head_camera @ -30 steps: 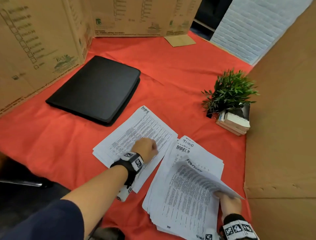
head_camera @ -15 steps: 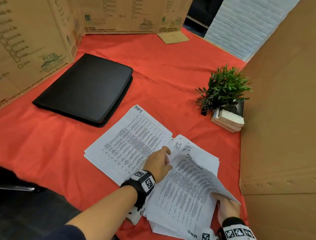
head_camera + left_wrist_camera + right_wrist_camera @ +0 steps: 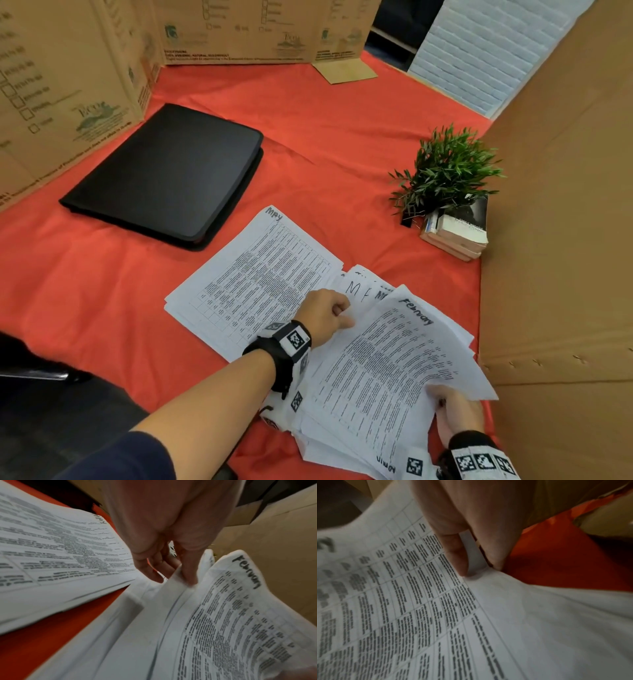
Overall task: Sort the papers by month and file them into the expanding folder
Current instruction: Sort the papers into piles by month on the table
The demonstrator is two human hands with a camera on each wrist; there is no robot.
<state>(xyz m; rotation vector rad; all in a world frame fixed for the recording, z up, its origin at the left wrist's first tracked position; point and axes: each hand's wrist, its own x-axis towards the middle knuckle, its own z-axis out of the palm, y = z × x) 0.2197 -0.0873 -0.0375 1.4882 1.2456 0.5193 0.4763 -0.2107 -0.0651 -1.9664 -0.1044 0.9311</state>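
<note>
A closed black expanding folder lies at the back left of the red cloth. A sheet marked "May" tops a small pile in the middle. To its right sits a larger fanned stack. My right hand pinches the near right edge of the "February" sheet and holds it raised off that stack. My left hand reaches under this sheet and pinches the edge of a paper below it. In the right wrist view my thumb and finger clamp the sheet's edge.
A small green plant stands beside a short pile of books at the right. Cardboard walls close in the right, left and back sides. A white brick-pattern panel leans at the back right.
My left hand left the May pile and moved right to the fanned stack, where it now pinches a paper. My right hand kept the February sheet lifted.
</note>
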